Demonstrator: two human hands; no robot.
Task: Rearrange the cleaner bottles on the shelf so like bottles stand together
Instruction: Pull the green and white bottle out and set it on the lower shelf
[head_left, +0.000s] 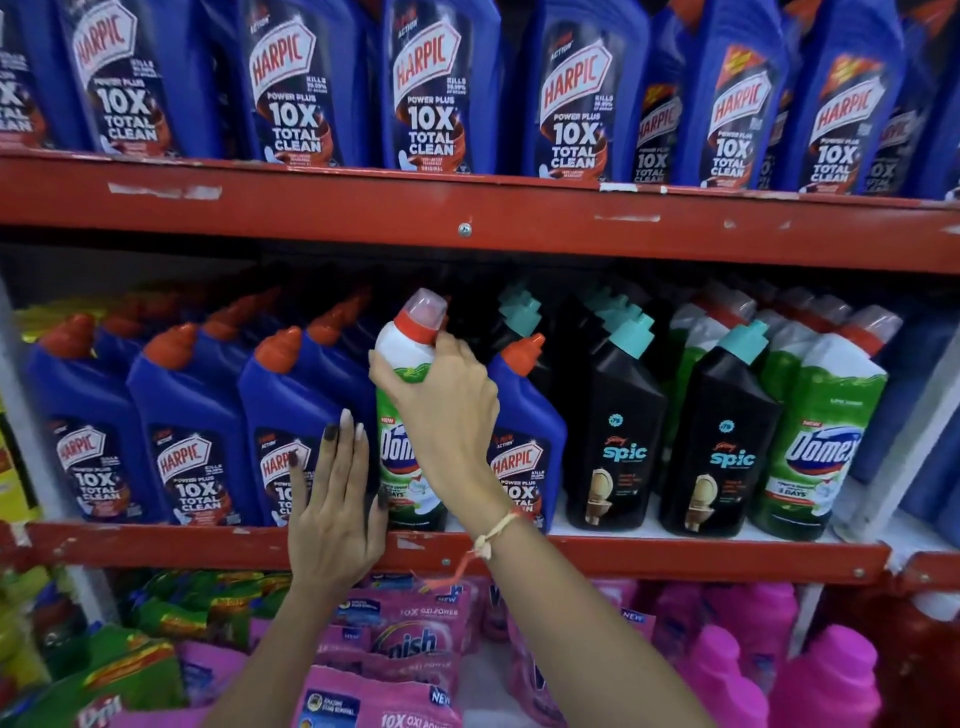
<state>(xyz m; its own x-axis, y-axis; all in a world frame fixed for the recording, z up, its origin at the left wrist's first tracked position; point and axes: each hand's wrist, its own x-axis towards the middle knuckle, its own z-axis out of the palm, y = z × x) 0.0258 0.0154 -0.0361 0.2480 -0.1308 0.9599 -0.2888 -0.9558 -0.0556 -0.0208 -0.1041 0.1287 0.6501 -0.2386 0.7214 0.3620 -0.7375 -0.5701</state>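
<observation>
On the middle shelf (675, 556), a green-and-white Domex bottle (405, 353) stands between blue Harpic bottles. My right hand (441, 410) grips its neck and shoulder. My left hand (332, 514) lies flat with fingers apart against the front of the blue Harpic bottle (291, 405) just left of the Domex. Two more Harpic bottles (182, 426) stand further left, and one Harpic (535, 431) stands right of the Domex. Two black Spic bottles (618, 415) follow, then another Domex bottle (821, 431) at the right.
The top shelf (467, 208) carries a row of large blue Harpic bottles (431, 88). Below, pink Vanish pouches (405, 644), pink bottles (826, 680) and green packets (197, 608) fill the lowest level. More bottles stand behind the front row.
</observation>
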